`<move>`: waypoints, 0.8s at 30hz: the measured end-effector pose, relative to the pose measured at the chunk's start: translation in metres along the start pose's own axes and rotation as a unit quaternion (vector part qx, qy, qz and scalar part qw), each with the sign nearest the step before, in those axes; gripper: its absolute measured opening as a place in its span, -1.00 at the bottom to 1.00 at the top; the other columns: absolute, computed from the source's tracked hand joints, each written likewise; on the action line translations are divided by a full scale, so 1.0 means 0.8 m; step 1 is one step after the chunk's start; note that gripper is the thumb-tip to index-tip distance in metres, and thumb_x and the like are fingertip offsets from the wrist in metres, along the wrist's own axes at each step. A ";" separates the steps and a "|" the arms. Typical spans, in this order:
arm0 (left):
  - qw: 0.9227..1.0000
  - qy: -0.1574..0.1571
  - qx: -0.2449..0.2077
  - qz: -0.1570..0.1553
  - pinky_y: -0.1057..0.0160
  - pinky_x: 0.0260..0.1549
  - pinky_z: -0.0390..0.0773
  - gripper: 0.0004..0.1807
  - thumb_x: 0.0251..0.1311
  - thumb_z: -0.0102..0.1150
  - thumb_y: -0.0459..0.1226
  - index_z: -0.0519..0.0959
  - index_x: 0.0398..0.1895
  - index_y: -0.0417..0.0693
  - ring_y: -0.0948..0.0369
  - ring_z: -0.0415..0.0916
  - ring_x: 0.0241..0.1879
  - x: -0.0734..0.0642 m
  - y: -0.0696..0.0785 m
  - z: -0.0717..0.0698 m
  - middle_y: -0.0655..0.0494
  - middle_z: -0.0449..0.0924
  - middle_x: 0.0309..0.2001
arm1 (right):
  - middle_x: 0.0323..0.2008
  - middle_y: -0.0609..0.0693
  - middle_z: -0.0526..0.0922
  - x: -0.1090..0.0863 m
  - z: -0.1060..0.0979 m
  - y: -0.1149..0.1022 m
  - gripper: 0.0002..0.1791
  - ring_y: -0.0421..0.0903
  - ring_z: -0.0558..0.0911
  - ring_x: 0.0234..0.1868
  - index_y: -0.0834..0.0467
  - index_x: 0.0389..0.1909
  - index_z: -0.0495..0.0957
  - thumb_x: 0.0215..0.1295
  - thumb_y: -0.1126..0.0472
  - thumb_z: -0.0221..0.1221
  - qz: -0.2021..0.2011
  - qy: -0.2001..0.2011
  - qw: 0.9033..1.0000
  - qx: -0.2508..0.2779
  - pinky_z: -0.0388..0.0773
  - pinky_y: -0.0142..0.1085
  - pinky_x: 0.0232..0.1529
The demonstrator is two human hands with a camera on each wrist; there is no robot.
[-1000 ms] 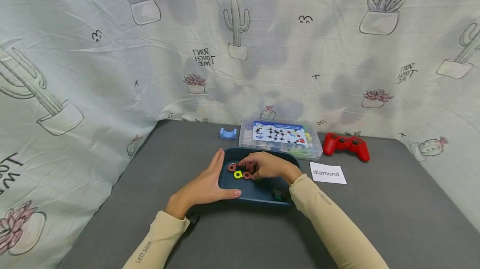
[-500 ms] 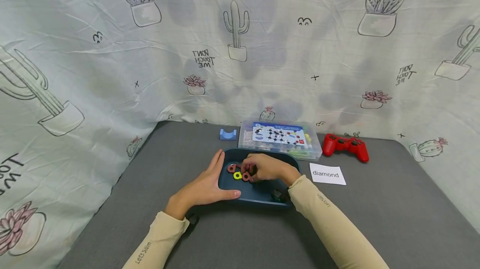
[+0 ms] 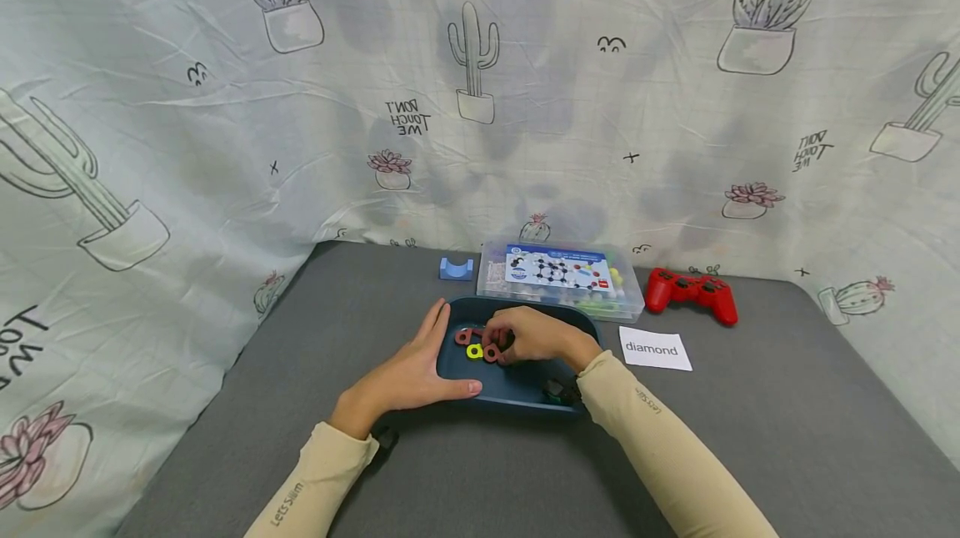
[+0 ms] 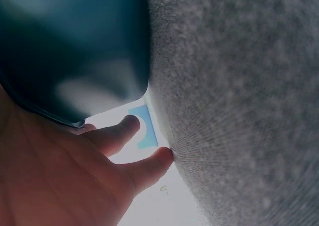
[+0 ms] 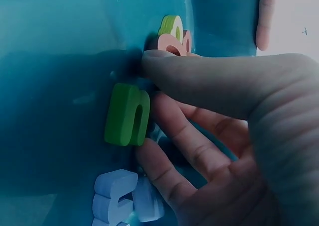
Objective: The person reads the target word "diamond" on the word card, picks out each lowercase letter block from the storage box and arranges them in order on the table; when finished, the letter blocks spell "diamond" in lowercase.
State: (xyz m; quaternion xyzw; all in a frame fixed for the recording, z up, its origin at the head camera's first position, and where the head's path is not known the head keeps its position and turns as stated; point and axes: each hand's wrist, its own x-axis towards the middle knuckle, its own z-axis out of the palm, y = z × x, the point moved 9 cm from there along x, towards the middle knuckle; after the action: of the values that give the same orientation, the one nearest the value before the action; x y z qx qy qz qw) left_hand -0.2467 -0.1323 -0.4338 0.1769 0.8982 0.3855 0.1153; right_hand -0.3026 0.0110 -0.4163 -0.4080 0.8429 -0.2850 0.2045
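Observation:
A dark blue tray (image 3: 517, 400) holds several small coloured letters. My left hand (image 3: 415, 367) rests at its left end, fingers straight along the outside and thumb over the near rim. Inside the tray, my right hand (image 3: 531, 333) pinches a red letter (image 3: 491, 353) with its thumb in front; the index fingertip is mostly hidden. A yellow letter (image 3: 475, 351) lies just left of that one, and another red letter (image 3: 463, 337) is behind it. In the right wrist view, a green letter n (image 5: 127, 115) lies by the lower fingers, with blue letters (image 5: 115, 193) below it.
Behind the tray is a clear plastic box (image 3: 558, 278) with a printed label. A blue curved block (image 3: 455, 269) lies to its left and a red game controller (image 3: 692, 294) to its right. A white card reading "diamond" (image 3: 656, 347) lies right of the tray.
My right index finger, reaching out toward the left a second ago, has drawn back and curled in to the red letter. My left hand has stayed at the tray's end.

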 end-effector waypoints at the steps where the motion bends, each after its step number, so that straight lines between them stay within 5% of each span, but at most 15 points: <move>1: 1.000 0.000 0.000 0.001 -0.44 0.42 0.17 0.45 0.14 0.42 0.37 -0.28 0.78 -0.06 -0.27 -0.08 0.65 0.000 0.000 0.000 0.00 -0.48 0.76 | -0.15 -0.05 0.63 0.000 0.000 0.000 -0.75 -0.15 0.58 -0.19 0.17 -0.03 0.72 0.32 0.43 0.41 -0.002 0.000 1.000 0.001 0.60 -0.30 -0.12; 24: 1.000 -0.001 0.003 -0.013 -0.49 0.41 0.15 0.40 0.19 0.42 0.31 -0.29 0.78 -0.02 -0.29 -0.12 0.65 0.002 -0.003 0.001 0.04 -0.48 0.76 | -0.20 -0.06 0.77 0.000 -0.012 0.004 -0.84 -0.19 0.69 -0.25 0.21 -0.05 0.77 0.49 0.41 0.26 0.005 0.038 0.998 0.045 0.67 -0.28 -0.13</move>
State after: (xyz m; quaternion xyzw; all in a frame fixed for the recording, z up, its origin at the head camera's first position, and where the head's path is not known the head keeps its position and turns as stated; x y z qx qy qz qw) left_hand -0.2485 -0.1325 -0.4367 0.1656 0.9017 0.3809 0.1204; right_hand -0.3100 0.0157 -0.4108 -0.3829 0.8384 -0.3370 0.1921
